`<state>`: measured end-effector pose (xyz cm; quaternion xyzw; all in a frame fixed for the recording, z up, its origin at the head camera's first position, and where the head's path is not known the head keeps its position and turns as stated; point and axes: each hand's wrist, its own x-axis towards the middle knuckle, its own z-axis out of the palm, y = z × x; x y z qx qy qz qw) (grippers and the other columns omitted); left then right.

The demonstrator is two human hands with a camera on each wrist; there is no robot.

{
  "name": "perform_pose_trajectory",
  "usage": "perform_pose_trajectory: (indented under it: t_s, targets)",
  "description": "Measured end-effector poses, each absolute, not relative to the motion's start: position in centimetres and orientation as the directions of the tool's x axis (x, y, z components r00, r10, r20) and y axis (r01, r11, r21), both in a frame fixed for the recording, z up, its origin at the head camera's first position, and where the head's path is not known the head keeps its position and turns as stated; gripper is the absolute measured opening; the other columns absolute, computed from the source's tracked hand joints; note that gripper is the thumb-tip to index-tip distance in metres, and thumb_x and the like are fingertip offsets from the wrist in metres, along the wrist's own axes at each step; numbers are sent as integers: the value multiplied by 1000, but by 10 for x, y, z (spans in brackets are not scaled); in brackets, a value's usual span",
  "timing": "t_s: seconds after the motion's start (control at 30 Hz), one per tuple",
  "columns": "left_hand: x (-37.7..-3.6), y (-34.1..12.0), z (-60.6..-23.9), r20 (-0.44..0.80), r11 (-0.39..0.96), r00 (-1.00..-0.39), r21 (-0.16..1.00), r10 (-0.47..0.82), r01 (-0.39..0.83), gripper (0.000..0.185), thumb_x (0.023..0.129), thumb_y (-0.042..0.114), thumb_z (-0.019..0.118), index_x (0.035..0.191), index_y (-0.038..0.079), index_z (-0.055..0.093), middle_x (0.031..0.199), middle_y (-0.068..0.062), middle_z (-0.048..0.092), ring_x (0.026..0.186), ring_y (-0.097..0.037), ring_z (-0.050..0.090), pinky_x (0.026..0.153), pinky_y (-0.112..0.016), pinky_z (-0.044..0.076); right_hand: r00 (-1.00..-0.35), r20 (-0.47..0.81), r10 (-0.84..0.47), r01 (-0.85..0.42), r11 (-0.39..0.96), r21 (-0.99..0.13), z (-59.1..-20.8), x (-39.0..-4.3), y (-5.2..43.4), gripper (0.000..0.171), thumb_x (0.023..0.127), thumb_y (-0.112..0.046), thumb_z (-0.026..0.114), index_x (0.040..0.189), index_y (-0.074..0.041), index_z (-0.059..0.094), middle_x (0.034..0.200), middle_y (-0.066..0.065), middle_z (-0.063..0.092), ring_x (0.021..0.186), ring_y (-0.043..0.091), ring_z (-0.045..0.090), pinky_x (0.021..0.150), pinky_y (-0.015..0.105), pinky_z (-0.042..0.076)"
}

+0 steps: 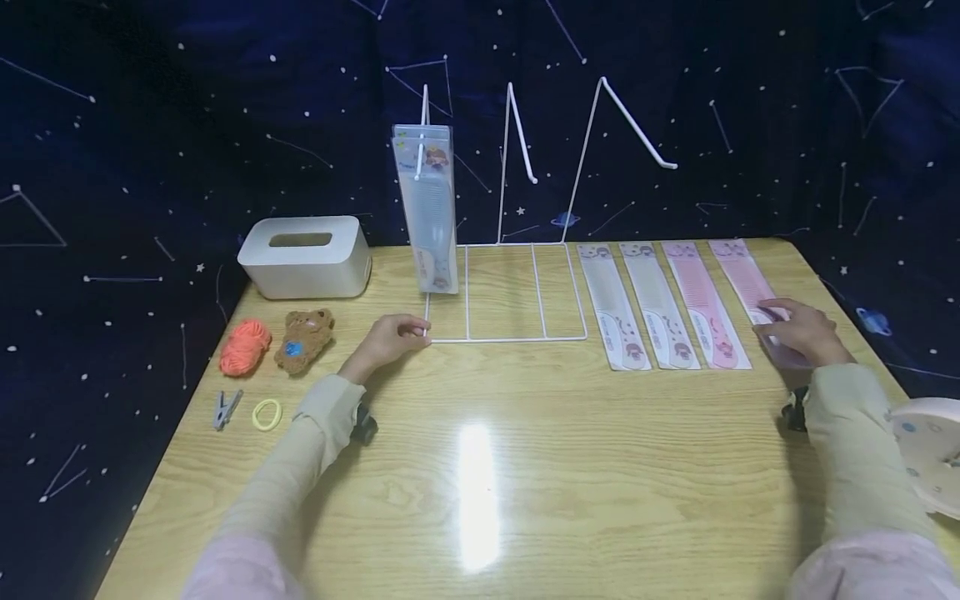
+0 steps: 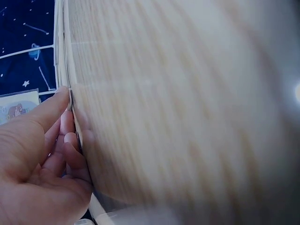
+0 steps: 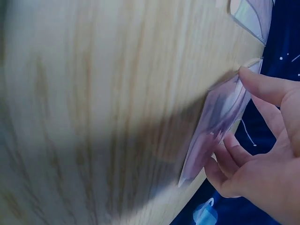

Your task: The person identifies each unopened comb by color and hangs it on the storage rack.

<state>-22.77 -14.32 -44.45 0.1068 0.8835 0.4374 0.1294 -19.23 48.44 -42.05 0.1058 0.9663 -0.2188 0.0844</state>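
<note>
1. the right hand (image 1: pixel 801 332) is at the near end of the outermost pink comb pack (image 1: pixel 750 292), the last in a row of four flat packs lying side by side on the table (image 1: pixel 480 467). in the right wrist view the thumb sits on top of the pack's end and the fingers (image 3: pixel 229 164) curl under it, so the hand is pinching the pack and its near end looks tipped a little off the wood. i judge this as the pick-up step, with the pack not yet clear of the table.

2. the left hand (image 1: pixel 390 337) rests at the front left corner of the white wire rack (image 1: pixel 506 337). its fingertips (image 2: pixel 70 136) touch the wire base with the thumb laid along it; the fingers look lightly bent against the wire, steadying it, not wrapped round it.

3. a blue comb pack (image 1: pixel 429 208) already hangs on the rack's leftmost prong, just above and behind the left hand. the other two prongs are bare.

4. the next move, as i judge it, calls for lifting the held pack straight up, then carrying it leftward over the three neighbouring packs (image 1: pixel 660 304) to a free prong, with the pack's hanging hole lined up with the prong tip.

5. edges: the table's right edge is just beside the gripping hand, and a pale round object (image 1: pixel 930 450) sits near the forearm, so room to the right is tight. toward the rack and toward the person the tabletop is open.
</note>
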Motion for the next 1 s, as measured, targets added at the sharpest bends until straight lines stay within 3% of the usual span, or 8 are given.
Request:
perform_pose_trajectory:
  t_s: [0.23,0.3,0.43,0.7,0.8,0.87,0.93,1.0]
  targets:
    - [-229,-142,-447,-142,582,-943,811,302,65,32,87,15,69,115,0,65,102,-14,66,92,-24,60,85,-35,47,-958,-186,219,285,817,-501,-420,-185,485,59,82,-18,69,128,8,43,134,43,28,111,58,26,91,61,30]
    - [-229,-142,-446,-147,579,-942,814,301,58,32,87,15,69,115,0,65,103,-14,66,92,-24,60,85,-35,47,-950,-199,242,312,792,-525,-419,-183,485,60,81,-17,70,129,7,43,130,40,31,99,52,38,79,52,41]
    - [-228,-143,-446,-144,575,-943,816,301,59,32,87,15,69,116,0,65,103,-14,66,93,-24,60,86,-36,47,-945,-238,223,319,784,-533,-416,-180,482,65,83,-19,69,136,4,40,135,39,33,87,37,45,58,31,42]
    - [-228,-143,-447,-155,570,-942,820,298,45,33,87,15,69,116,1,65,102,-13,66,94,-25,60,88,-37,47,-977,-126,172,213,772,-599,-408,-169,468,74,88,-11,61,146,8,19,122,39,38,56,13,49,49,28,44]
    - [-228,-142,-447,-159,576,-939,816,304,48,33,87,16,69,116,1,64,103,-13,65,95,-25,60,89,-37,46,-978,-52,201,188,750,-634,-401,-163,458,78,89,-13,61,149,2,13,139,37,30,91,32,57,77,33,50]
    - [-228,-143,-447,-161,578,-941,815,299,44,33,87,16,69,117,1,64,103,-13,65,95,-25,59,89,-38,46,-977,-5,215,164,730,-663,-395,-159,448,80,89,-14,62,150,-1,11,149,32,21,117,42,44,100,38,39]
    - [-228,-143,-446,-159,577,-942,815,297,45,33,87,16,68,117,1,64,104,-13,65,95,-25,59,89,-38,46,-974,42,225,137,721,-679,-387,-154,434,81,89,-15,63,151,-4,12,153,28,15,127,42,32,107,38,30]
    - [-229,-144,-446,-155,572,-942,819,299,47,34,87,16,68,117,1,64,104,-13,65,95,-25,59,89,-37,46,-970,88,227,102,705,-702,-379,-147,419,82,87,-12,66,151,-6,15,152,27,19,117,29,42,101,27,35]
